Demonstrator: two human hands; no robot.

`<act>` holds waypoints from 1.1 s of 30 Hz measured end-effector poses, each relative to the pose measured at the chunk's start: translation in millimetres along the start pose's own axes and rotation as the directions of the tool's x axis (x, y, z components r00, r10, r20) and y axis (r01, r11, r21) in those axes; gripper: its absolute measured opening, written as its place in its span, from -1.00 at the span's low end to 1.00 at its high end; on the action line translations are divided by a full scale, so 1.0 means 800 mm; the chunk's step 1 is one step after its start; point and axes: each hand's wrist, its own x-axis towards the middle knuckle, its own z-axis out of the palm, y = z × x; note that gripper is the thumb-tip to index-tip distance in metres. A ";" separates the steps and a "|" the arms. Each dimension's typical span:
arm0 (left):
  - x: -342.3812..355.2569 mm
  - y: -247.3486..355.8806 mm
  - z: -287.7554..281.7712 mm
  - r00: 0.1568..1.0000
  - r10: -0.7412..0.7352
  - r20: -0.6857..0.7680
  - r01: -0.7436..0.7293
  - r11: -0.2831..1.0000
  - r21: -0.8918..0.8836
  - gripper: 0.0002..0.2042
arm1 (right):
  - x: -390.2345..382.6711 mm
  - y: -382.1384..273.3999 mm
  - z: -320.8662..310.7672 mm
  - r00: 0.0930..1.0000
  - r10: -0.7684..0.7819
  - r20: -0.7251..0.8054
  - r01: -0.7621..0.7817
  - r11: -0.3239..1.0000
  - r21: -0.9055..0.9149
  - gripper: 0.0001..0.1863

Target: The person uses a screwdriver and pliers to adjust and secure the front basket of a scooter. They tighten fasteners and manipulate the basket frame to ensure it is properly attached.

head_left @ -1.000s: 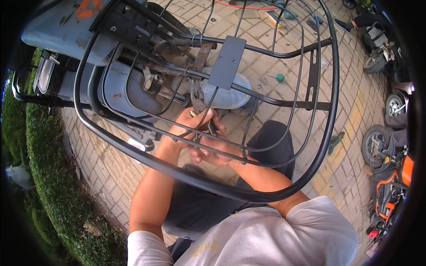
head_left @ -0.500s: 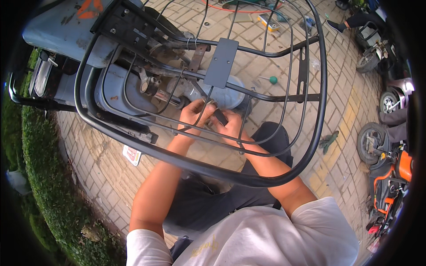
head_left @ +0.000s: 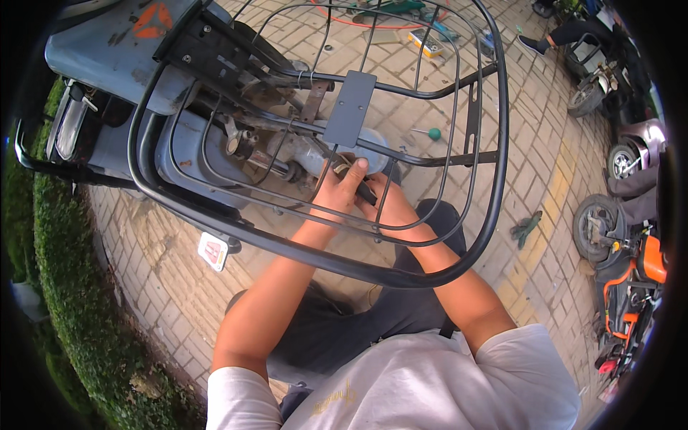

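My left hand (head_left: 337, 192) and my right hand (head_left: 393, 208) meet beneath the black wire basket (head_left: 315, 259) of a grey-blue scooter (head_left: 100, 61). Between them is a short dark strip-like piece (head_left: 366, 191), whose kind I cannot make out. The left thumb presses on its upper end; the right fingers close round its lower part. Just beyond the hands lies a pale, round wheel hub or cover (head_left: 374, 147), partly hidden by the basket's flat grey plate (head_left: 349, 109). A rusty bracket (head_left: 313, 100) and a dusty fork tube (head_left: 271, 161) sit to the left.
On the brick paving lie a green-handled screwdriver (head_left: 434, 134), a dark green glove (head_left: 527, 229), a yellow box (head_left: 427, 43) and a red-and-white card (head_left: 213, 251). Parked scooters (head_left: 598, 229) and another person's leg (head_left: 566, 36) are at right. A hedge (head_left: 72, 287) borders the left.
The left hand has shifted right and its thumb now points up over the dark piece. The right hand has moved slightly right. The basket appears shifted left in view.
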 end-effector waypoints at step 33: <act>0.023 0.018 0.092 0.888 -0.069 -0.455 -0.231 0.787 -0.571 -0.83 | 0.025 0.008 -0.051 0.982 -0.120 0.144 0.141 0.980 -0.144 -0.74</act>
